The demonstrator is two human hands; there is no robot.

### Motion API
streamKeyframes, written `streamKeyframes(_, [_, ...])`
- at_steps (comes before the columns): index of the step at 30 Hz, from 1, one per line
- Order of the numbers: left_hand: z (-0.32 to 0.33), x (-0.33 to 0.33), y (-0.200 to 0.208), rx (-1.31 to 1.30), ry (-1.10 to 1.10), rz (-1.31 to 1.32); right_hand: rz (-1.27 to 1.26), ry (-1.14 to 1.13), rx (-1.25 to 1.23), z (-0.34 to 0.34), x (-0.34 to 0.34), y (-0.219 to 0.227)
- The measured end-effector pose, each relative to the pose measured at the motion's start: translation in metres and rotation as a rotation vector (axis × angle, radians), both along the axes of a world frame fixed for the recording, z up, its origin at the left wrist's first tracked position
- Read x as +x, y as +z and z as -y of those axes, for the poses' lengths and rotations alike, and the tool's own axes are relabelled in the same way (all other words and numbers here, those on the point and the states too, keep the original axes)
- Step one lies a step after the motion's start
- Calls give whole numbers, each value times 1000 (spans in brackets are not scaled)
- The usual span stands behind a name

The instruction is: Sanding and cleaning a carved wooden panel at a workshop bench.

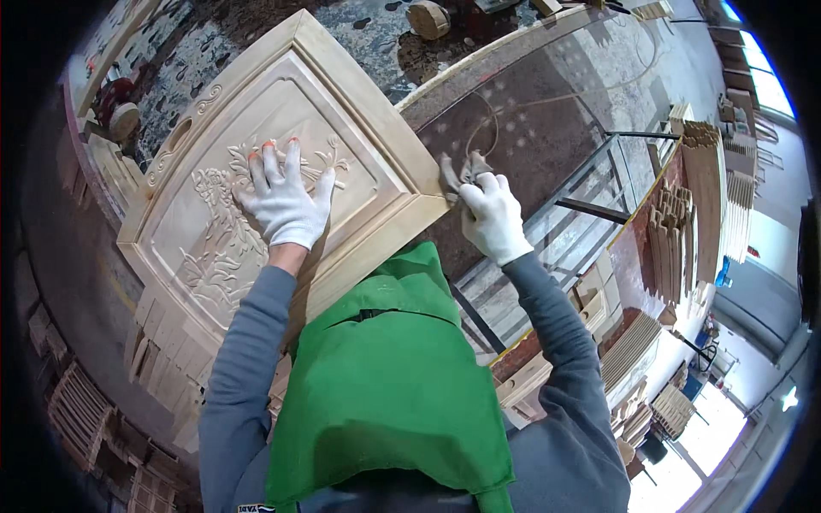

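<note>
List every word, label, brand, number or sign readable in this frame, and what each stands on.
Small white-and-dark printed label on the grey clothing, at the lower edge: bears lettering; wording withheld.
Pale carved wooden panel: relief carving, no lettering visible.
Green cloth apron: no lettering visible.
Stacked pale wooden parts at right: any markings too small to read.

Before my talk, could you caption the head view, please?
Gloved left hand on carved wooden panel, right hand holding a grey object.
</note>
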State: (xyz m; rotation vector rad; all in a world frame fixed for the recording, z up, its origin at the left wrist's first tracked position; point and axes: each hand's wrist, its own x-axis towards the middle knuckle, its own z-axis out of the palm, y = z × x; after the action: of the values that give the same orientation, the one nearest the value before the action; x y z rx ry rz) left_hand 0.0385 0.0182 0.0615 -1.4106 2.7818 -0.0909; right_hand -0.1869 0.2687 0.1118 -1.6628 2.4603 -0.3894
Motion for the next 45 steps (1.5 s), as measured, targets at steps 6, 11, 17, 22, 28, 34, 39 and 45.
streamKeyframes(6, [-1, 0, -3, 20, 14, 10, 101, -78, -223, 34, 26, 23])
streamKeyframes(11, [0, 2, -4, 0, 12, 1, 122, 19, -122, 36, 40, -4])
streamKeyframes(17, [-2, 1, -4, -7, 3, -25, 224, -476, -83, -46, -6, -1])
streamKeyframes(22, [-1, 2, -6, -21, -1, -27, 775, -693, -313, -16, 11, -8])
streamKeyframes(28, [0, 2, -7, -29, -7, -46, 577, -517, -253, 21, 23, -15])
streamKeyframes(34, [0, 2, -8, -5, -8, -61, 487, -563, -123, 27, 21, -16])
streamKeyframes(39, [0, 2, -10, -17, -11, -69, 486, -548, -91, 34, 21, -20])
streamKeyframes(45, [1, 2, -12, -43, -25, -92, 469, -487, -214, 32, 24, -27])
